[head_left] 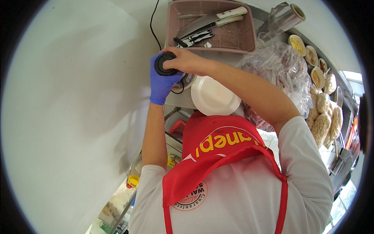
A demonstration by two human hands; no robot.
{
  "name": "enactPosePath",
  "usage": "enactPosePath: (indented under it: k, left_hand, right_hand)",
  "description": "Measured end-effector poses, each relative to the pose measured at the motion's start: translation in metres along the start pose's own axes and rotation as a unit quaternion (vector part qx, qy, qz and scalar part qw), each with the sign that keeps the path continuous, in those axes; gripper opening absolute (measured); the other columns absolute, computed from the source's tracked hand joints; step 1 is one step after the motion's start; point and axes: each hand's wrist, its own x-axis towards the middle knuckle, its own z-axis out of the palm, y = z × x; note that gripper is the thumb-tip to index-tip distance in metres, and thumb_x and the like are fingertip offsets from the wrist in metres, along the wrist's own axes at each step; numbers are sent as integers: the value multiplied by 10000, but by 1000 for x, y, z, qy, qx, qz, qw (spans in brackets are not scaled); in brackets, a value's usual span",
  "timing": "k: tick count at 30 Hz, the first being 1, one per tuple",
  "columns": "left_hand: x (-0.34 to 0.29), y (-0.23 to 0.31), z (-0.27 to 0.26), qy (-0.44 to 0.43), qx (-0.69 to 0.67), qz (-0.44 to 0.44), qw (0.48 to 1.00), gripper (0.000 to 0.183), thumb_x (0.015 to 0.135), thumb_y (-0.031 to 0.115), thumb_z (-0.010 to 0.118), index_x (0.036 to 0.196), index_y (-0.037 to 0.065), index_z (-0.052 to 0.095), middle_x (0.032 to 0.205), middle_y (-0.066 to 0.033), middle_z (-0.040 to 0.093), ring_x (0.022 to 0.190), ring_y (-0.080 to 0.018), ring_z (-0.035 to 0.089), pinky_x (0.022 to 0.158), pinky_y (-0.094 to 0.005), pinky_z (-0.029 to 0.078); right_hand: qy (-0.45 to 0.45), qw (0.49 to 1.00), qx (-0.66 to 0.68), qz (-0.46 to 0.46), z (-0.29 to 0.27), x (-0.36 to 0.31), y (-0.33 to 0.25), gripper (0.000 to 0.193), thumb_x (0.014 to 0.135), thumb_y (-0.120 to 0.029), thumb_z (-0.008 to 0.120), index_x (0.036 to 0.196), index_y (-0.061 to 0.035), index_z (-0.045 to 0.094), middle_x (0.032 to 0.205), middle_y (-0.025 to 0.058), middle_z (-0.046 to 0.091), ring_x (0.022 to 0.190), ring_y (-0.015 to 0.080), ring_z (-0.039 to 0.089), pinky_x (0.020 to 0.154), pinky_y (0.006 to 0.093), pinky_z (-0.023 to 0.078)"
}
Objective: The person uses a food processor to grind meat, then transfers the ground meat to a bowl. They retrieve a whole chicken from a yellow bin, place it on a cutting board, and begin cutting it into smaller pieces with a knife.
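Observation:
My left hand, in a blue glove, is closed around a black, round-topped thing, seen from above against the wall. Bare fingers of my right hand grip its rim from the far side, and the thumb lies across the top. What is below the round top is hidden by the glove, so its kind does not show. Just right of the glove sits a small round container, partly covered, with a dark cord looping beside it. A white plate lies on the counter below my right forearm.
Beyond my hands, a pinkish-brown basket holds large knives and black-handled tools. To the right are a film roll, a clear plastic bag, small food bowls and bagged grainy food. A black cord hangs along the wall.

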Motion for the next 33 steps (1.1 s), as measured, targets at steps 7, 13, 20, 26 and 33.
enactPosePath:
  k: [7, 13, 20, 26, 33]
  left_hand:
    - [2, -11, -1, -1, -5, 18, 1000, 829, 688, 150, 962, 1346, 36, 471, 1208, -108, 656, 1084, -207, 661, 965, -348, 545]
    - [1, -3, -3, -7, 9, 6, 1000, 755, 727, 101, 930, 1325, 41, 473, 1240, -86, 618, 1110, -198, 630, 1005, -345, 513]
    - [0, -11, -2, -1, 22, 30, 999, 762, 718, 109, 936, 1320, 44, 473, 1237, -82, 622, 1113, -195, 632, 1008, -343, 511]
    - [1, -11, -1, 0, 6, 21, 1000, 766, 713, 110, 940, 1316, 45, 474, 1228, -82, 627, 1117, -198, 633, 1010, -345, 512]
    - [2, -6, 0, 4, 6, 23, 1000, 767, 711, 109, 938, 1319, 49, 474, 1230, -83, 625, 1115, -196, 631, 1006, -343, 512]
  right_hand:
    - [3, 1000, 22, 14, 0, 5, 7, 551, 869, -228, 704, 1377, -47, 586, 1165, 66, 677, 1068, 154, 631, 967, 296, 499]
    - [5, 1000, 11, 13, 2, 4, 3, 527, 870, -225, 703, 1359, -54, 602, 1161, 58, 684, 1068, 154, 638, 975, 292, 500]
    - [11, 1000, 1, 9, 3, 3, 2, 526, 868, -217, 696, 1360, -56, 602, 1165, 57, 680, 1056, 148, 633, 950, 292, 504]
    - [17, 1000, 2, 4, 3, 0, 0, 535, 868, -227, 694, 1366, -55, 596, 1139, 54, 682, 1040, 148, 630, 937, 295, 504]
    - [14, 1000, -13, 10, 2, 0, -2, 549, 877, -259, 711, 1369, -50, 590, 1143, 55, 686, 1048, 146, 635, 937, 293, 508]
